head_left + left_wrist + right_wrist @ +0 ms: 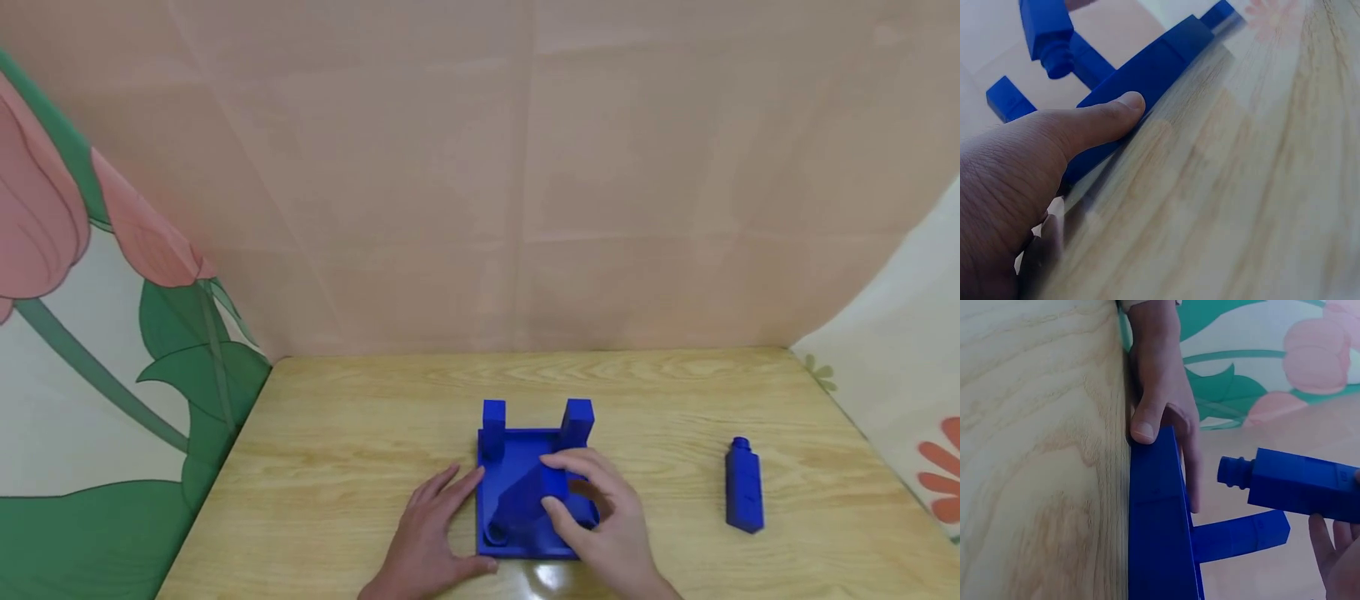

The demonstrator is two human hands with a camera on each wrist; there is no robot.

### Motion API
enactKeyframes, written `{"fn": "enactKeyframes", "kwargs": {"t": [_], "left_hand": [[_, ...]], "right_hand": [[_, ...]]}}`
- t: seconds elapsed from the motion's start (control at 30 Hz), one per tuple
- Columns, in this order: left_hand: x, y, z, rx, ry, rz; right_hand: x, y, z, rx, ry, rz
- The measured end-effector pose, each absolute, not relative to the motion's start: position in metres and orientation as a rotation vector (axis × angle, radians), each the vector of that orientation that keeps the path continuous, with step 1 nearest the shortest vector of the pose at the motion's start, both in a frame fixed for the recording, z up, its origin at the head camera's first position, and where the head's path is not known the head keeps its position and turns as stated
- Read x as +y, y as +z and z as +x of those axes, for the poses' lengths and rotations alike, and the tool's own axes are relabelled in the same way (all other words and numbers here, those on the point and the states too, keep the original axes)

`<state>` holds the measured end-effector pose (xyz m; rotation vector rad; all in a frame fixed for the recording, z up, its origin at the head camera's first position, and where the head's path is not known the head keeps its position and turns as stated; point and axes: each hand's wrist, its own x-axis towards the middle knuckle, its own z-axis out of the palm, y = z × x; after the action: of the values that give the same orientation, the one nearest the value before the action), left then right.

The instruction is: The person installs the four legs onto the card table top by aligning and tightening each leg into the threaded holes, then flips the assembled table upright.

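A square blue tray-like base (525, 454) with a low rim lies on the wooden table. Two blue block legs, one at the back left (493, 427) and one at the back right (577, 423), stand upright on it. My right hand (611, 529) pinches a third blue leg (1300, 484) between thumb and fingers. Its ridged round end points down above the base, tilted toward the ring-shaped socket (495, 532) at the front left corner. My left hand (427, 533) braces that corner, fingers along the left side and thumb (1125, 106) against the front wall.
Another blue leg (743, 492) with a ridged neck lies on the table (330, 450) to the right. A plain pinkish cloth (525, 208) hangs behind the table's back edge. Flower-printed cloth (82, 350) borders the left side.
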<state>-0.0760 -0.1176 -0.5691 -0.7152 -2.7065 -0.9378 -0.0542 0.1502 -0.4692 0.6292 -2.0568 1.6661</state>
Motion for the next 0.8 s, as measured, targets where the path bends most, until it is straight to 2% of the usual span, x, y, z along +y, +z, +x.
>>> {"fn": "enactKeyframes", "kwargs": {"t": [0.8], "left_hand": [[-0.116,-0.57,-0.075,-2.684,-0.917,-0.731]], "right_hand": [[0.128,-0.483,-0.069,-2.06,1.367,1.07]]}}
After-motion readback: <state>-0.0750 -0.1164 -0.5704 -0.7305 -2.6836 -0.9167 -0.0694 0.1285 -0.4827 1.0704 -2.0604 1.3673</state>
